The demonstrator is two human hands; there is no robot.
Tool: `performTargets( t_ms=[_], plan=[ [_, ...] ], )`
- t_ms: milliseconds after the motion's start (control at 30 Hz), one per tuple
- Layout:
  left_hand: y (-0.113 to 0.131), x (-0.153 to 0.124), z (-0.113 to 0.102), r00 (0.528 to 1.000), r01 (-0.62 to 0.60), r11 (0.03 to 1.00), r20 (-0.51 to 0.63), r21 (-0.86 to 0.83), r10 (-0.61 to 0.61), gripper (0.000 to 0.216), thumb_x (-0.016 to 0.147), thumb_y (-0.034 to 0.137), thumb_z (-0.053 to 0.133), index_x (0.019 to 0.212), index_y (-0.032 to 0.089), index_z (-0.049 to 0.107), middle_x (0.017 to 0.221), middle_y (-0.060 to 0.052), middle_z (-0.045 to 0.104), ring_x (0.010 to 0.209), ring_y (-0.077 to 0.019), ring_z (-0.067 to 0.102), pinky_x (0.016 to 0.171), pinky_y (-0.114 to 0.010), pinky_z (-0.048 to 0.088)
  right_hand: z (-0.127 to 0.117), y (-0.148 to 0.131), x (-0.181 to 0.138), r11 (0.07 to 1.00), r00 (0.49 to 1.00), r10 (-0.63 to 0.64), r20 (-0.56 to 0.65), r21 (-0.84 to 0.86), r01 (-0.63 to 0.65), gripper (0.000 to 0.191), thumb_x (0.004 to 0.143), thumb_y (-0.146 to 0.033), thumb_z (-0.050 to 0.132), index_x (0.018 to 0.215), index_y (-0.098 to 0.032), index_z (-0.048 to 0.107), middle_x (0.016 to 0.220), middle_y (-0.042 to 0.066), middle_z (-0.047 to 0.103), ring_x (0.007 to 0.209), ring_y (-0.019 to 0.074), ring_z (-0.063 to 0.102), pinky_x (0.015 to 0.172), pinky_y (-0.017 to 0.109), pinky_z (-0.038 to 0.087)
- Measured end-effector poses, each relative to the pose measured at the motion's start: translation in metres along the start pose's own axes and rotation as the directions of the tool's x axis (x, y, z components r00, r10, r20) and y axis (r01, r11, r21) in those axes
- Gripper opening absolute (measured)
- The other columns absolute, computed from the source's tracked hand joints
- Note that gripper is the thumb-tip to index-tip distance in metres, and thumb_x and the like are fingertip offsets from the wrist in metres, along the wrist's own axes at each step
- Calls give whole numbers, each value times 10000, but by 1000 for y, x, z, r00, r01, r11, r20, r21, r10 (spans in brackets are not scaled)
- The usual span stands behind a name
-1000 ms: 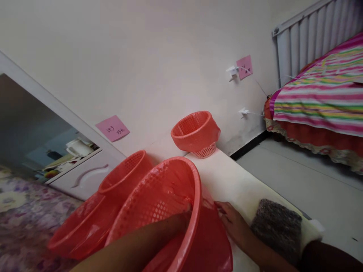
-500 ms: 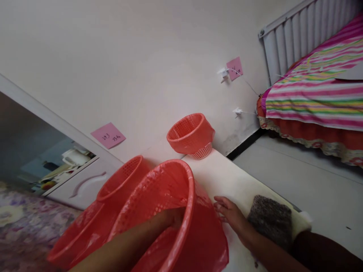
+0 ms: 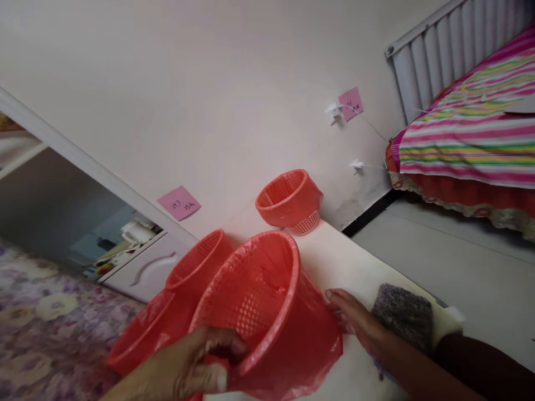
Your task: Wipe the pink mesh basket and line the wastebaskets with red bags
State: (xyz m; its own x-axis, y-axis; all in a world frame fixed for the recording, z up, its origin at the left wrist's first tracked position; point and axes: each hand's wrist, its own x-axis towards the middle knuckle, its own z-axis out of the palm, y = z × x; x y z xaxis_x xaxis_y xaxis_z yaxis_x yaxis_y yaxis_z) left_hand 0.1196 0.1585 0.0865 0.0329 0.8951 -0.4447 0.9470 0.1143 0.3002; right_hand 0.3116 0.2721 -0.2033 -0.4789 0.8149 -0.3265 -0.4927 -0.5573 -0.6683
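Up close, at about 6 o'clock, a red plastic basket point(image 3: 259, 301) with a round rim and a lattice of small holes leans on a white ledge point(image 3: 346, 262). A thin, glossy red bag point(image 3: 301, 345) lines it and folds down over its outside. The left hand point(image 3: 196, 367), at 7 o'clock, is clamped on the near rim, fingers curled over the bag's edge. The right hand point(image 3: 355, 320), at 4 o'clock, lies flat with its fingers together, their tips touching the bag on the basket's side.

Just behind at 9 o'clock, touching it, a second lined basket point(image 3: 184, 301) of the same make lies tilted. A third basket point(image 3: 290, 200) stands at 12 o'clock by the wall, its pale mesh base showing below its liner. A grey knitted cloth point(image 3: 403, 317) rests on the ledge at 3 o'clock. Pink paper notes point(image 3: 179, 203) stick to the wall, and a striped bedspread point(image 3: 468, 139) fills 2 o'clock.

A second ago the left arm reached deep inside the basket; now that hand is out, gripping the rim, and the basket tips further away.
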Motion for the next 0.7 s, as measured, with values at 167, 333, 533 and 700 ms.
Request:
performTargets(
  t_ms=[167,333,533,700],
  plan=[
    [-3,-11,32,998,47,999,-31,11,-47,472,692,638,700,923,229,659,936,-32,652,850,-209,560,741,-271,456,2,3,0,980,1000,-2,30,198,-4,502,611,-291,741,1066,-203,549,857,38,731,809,222,684,702,299,497],
    [-10,-3,52,998,-33,999,-42,40,35,443,820,570,598,663,199,414,706,34,437,650,-116,391,614,-246,309,4,6,4,964,999,-36,-25,264,41,486,601,-214,719,1056,-183,553,759,21,719,738,205,666,708,294,490],
    [4,12,54,982,81,996,-173,29,-75,474,797,641,517,655,204,404,633,55,300,579,-99,277,530,-267,193,6,5,3,946,996,66,53,313,-79,323,811,-423,657,995,-170,575,819,63,711,766,194,691,774,314,518],
    [28,37,48,974,78,980,-223,182,-36,504,801,660,530,627,207,394,573,65,293,549,-96,257,516,-276,182,10,-1,-1,937,965,89,246,307,-165,414,846,-578,631,947,-176,612,898,78,712,811,190,693,813,308,519]
  ],
)
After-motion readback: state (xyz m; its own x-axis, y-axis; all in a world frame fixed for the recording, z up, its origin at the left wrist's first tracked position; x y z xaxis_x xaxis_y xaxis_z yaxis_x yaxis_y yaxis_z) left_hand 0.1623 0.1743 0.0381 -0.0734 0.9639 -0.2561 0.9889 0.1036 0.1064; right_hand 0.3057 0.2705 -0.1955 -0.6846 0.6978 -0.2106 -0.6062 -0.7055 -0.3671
